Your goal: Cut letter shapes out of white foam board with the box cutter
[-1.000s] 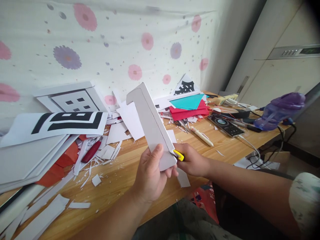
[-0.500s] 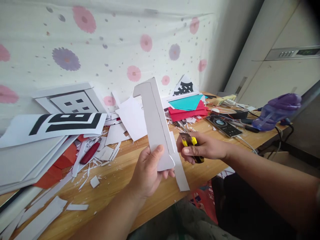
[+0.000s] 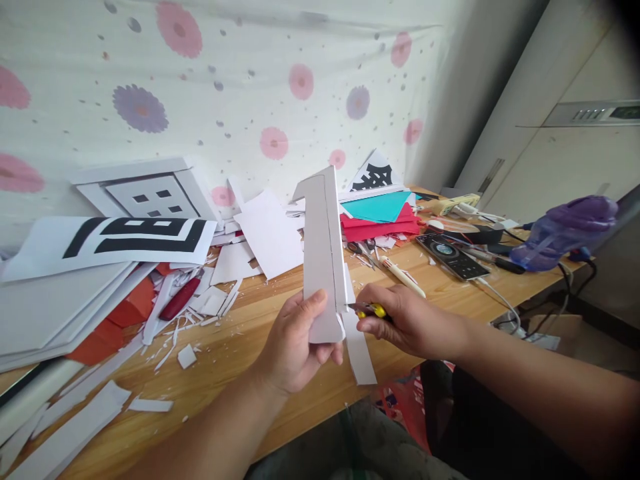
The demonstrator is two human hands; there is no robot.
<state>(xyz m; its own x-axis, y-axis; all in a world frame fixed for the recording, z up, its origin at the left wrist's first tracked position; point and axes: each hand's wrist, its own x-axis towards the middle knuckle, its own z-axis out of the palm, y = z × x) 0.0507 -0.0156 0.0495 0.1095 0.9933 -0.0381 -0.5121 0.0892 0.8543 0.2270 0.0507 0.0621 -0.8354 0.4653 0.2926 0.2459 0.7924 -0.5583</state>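
A white foam-board piece (image 3: 320, 247), with a hooked top and a drawn line down its face, stands nearly upright in my left hand (image 3: 301, 333). The thumb lies on the front and the fingers wrap behind its lower end. My right hand (image 3: 400, 320) is closed round a black-and-yellow utility knife (image 3: 369, 310). The blade tip is at the board's right edge, near the lower notch; whether it cuts in, I cannot tell. Behind them a white strip (image 3: 360, 357) lies on the wooden table (image 3: 240, 380).
Printed paper (image 3: 140, 243) tops stacked boards at left, by a dark red tool handle (image 3: 181, 299) and scraps. Behind are teal sheets (image 3: 383, 208) over red ones, and scissors (image 3: 369, 253). A phone (image 3: 453, 257) and a purple bottle (image 3: 565, 233) stand at right, with cables.
My right hand has turned the knife so its blade points left, and brought it to the board's edge. The board has swung more upright in my left hand.
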